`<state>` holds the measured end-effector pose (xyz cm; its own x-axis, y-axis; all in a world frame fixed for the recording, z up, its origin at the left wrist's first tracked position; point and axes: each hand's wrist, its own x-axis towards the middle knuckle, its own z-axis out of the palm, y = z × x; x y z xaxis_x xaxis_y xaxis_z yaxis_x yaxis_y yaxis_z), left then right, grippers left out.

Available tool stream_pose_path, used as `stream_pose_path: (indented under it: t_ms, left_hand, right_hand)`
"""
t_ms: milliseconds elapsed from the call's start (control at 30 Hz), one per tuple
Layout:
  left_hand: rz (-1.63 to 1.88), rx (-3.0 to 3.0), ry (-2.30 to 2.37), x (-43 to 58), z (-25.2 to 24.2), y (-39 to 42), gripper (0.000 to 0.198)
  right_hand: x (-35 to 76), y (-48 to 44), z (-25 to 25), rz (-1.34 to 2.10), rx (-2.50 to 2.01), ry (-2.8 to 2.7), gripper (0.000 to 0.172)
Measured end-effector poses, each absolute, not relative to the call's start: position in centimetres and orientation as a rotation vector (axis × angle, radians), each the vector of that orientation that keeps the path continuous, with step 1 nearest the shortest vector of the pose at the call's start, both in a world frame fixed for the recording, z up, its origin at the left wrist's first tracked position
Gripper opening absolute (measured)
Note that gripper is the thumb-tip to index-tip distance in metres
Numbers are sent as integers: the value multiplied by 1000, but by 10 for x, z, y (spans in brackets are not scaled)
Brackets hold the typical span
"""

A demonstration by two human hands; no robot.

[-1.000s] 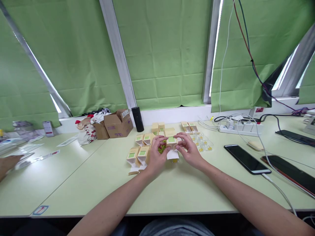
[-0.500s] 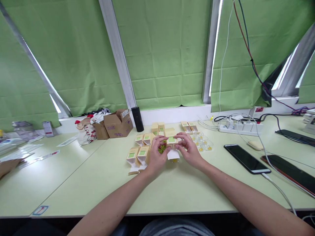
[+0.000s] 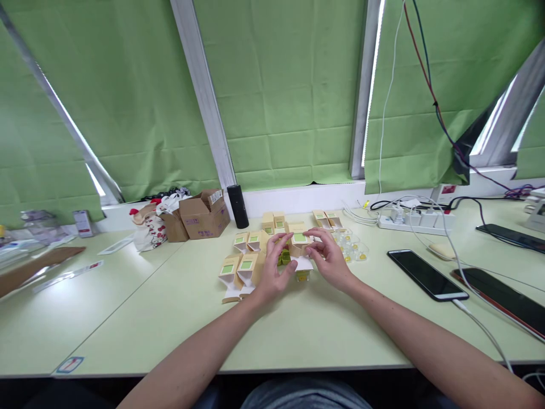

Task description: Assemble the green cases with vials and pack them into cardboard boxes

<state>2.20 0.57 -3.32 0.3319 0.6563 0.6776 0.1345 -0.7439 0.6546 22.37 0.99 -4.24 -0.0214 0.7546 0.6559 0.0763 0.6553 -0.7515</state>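
A small tan carton (image 3: 300, 249) with a green label is between my hands, its white flap (image 3: 303, 263) hanging open at the front. Just beneath the flap shows a small clear container with yellow in it (image 3: 302, 276). My right hand (image 3: 330, 260) pinches the carton's right side between thumb and fingers. My left hand (image 3: 276, 267) is on the left with its fingers spread and its thumb off the carton; its fingertips are near the carton's upper edge. Yellow-green items (image 3: 284, 257), partly hidden, lie behind my left hand.
Several open cartons (image 3: 230, 271) stand at left, with more cartons (image 3: 273, 220) behind. Clear containers with yellow bits (image 3: 352, 247) lie at right. Farther out are a cardboard box (image 3: 205, 218), a black cylinder (image 3: 237, 207), a phone (image 3: 427, 275) and a power strip (image 3: 415, 222). Another person's arm (image 3: 38, 267) reaches in at far left.
My left thumb has moved away from the carton and the left fingers have spread. The carton has shifted slightly right. At far left, another person's arm has reached farther in.
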Motion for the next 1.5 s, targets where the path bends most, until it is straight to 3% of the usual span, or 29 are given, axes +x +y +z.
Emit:
stream_pose_path:
  t_ms: [200,567,1500]
  left_hand:
    - [1293,2095,619,21,-39,9,96]
    - [1400,2011,684,24,-39,6,73]
    - [1381,1678,637,29,-38,7,62]
  right_hand:
    - [224,10,-41,592,-732,-1509,30]
    - [222,10,-45,578,-724,-1533,28]
    - [224,2,-44,607,-652,-1631,34]
